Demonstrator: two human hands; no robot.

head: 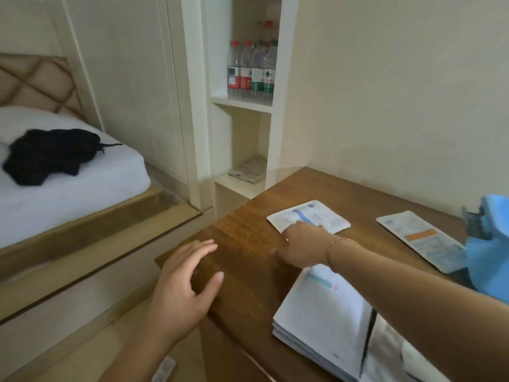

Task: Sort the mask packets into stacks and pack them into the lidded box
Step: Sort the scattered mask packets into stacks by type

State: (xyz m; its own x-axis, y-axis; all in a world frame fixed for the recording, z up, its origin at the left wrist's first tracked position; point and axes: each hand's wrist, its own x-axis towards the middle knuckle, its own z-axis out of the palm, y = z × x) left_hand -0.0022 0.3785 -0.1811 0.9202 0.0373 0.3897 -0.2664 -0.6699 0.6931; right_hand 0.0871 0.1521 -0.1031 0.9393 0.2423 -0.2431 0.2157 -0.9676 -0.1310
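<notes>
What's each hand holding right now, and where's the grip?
Nothing is gripped. The right hand rests fingers on the near edge of the blue-striped packet flat on the table; the left hand hovers open, empty.

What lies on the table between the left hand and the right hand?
Nothing: in the head view, only bare table separates the left hand from the right hand.

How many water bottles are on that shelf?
About 6 show, though they blur together. Four bottles stand in a front row on the upper shelf of the wall nook: two with red labels, two with green. Red caps of more peek out behind; others may be hidden.
</notes>
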